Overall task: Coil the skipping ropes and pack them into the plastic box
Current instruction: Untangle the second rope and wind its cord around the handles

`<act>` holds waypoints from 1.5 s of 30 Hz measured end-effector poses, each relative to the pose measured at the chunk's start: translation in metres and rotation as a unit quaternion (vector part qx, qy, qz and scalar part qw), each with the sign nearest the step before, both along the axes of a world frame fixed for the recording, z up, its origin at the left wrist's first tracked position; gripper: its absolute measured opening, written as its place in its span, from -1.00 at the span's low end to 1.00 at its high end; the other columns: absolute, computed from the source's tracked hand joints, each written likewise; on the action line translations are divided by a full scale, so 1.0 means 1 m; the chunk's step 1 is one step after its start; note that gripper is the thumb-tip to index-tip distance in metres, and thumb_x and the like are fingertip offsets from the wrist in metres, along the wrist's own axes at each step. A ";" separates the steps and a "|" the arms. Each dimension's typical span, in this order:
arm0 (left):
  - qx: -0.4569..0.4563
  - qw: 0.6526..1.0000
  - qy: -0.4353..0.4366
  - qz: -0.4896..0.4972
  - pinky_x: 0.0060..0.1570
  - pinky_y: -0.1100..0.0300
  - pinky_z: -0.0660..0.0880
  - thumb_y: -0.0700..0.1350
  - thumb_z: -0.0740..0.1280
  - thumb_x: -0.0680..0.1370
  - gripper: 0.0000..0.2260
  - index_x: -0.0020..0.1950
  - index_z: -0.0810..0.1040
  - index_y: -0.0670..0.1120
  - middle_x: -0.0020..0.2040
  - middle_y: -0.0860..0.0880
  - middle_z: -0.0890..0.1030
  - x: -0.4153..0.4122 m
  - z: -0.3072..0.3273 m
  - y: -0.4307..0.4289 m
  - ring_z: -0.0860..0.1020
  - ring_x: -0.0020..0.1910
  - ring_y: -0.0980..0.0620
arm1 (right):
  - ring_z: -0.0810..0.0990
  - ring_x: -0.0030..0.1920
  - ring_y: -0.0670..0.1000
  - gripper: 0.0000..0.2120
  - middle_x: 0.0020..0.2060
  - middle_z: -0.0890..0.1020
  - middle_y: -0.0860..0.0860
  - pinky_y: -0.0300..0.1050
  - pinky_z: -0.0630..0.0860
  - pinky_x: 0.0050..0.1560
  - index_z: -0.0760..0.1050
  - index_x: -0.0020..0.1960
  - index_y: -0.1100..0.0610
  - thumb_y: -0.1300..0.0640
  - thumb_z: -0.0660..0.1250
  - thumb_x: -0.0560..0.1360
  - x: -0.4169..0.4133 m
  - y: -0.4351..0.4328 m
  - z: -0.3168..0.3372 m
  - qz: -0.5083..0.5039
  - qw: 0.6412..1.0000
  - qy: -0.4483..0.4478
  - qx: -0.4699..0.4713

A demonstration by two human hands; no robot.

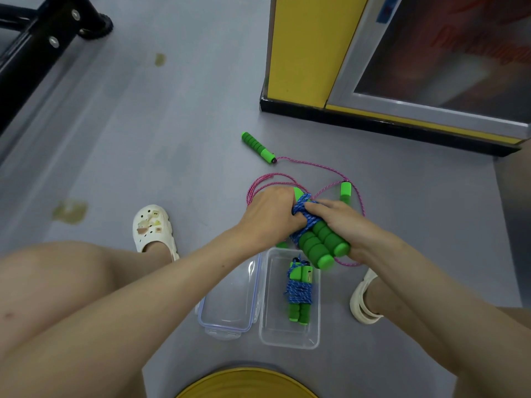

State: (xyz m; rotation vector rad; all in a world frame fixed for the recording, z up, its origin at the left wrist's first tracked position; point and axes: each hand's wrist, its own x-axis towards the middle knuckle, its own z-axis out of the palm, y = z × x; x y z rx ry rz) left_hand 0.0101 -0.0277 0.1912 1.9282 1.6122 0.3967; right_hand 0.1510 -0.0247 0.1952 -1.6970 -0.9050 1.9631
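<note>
Three ropes counted: two blue, one pink. Held blue rope (316,239) kept above far end of plastic box (288,340); left hand (270,214) curled round cord wraps, right hand (342,222) clasped round paired green handles. Long axis diagonal, foam ends pointed near-right. Packed blue rope (298,291) laid lengthwise in box, bare room seen along its left side. One lid (230,305) set just beside box's left edge. Pink rope (310,163) sprawled loose on floor (172,168) beyond.

views: one, head-worn, wide-angle
facing: forward and steeply down at the grey floor (172,139)
range: near; forearms and knees fill the lower frame
centre: left hand (270,216) and right hand (342,225) gripping the rope bundle (319,242), right of middle
lower centre: plastic box (287,342) just under the hands
top corners: black frame (43,33) upper left, yellow cabinet (301,47) upper right
</note>
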 end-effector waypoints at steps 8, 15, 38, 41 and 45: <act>0.020 0.994 0.018 0.104 -0.30 0.17 0.15 -0.14 0.29 0.51 -0.86 -0.19 0.37 -0.12 -0.21 -0.11 0.53 0.010 -0.007 -0.002 0.35 -0.23 -0.06 | 0.62 -0.48 -0.02 -0.92 -0.41 0.64 0.05 -0.20 0.55 -0.48 0.52 -0.05 0.18 0.21 0.26 0.57 -0.012 -0.002 -0.007 -0.053 0.997 -0.024 0.052; 0.105 0.986 0.121 0.042 -0.39 0.11 0.19 -0.31 0.37 0.41 -0.91 -0.20 0.47 -0.28 -0.29 -0.27 0.56 0.017 -0.007 0.004 0.54 -0.34 -0.26 | 0.60 -0.29 0.05 -0.92 -0.28 0.62 0.10 -0.07 0.59 -0.22 0.54 -0.07 0.16 0.22 0.28 0.54 -0.017 0.002 -0.011 -0.086 0.991 -0.055 0.089; 0.040 0.995 0.097 0.004 -0.29 0.10 0.22 -0.17 0.27 0.50 -0.91 -0.07 0.46 -0.19 -0.19 -0.07 0.49 0.013 -0.018 0.006 0.42 -0.20 -0.09 | 0.62 -0.39 0.04 -0.84 -0.26 0.63 0.15 -0.13 0.59 -0.37 0.52 0.06 0.25 0.17 0.25 0.58 -0.011 -0.009 -0.018 -0.069 0.994 -0.073 0.031; 0.159 0.978 0.136 -0.018 -0.42 0.16 0.17 -0.24 0.41 0.36 -0.86 -0.17 0.47 -0.21 -0.31 -0.11 0.53 0.014 -0.016 0.004 0.49 -0.38 -0.13 | 0.60 -0.34 0.05 -0.86 -0.26 0.61 0.13 -0.15 0.58 -0.37 0.52 0.07 0.22 0.19 0.25 0.57 -0.014 -0.008 -0.016 -0.082 0.993 -0.072 0.042; 0.190 0.965 0.173 -0.050 -0.56 0.31 0.07 -0.31 0.55 0.07 -0.67 -0.26 0.51 -0.20 -0.49 -0.09 0.49 0.016 -0.020 0.002 0.45 -0.61 -0.08 | 0.59 -0.29 0.02 -0.89 -0.28 0.60 0.07 -0.09 0.58 -0.24 0.51 -0.05 0.13 0.24 0.22 0.57 -0.016 -0.004 -0.016 -0.073 0.988 -0.098 0.089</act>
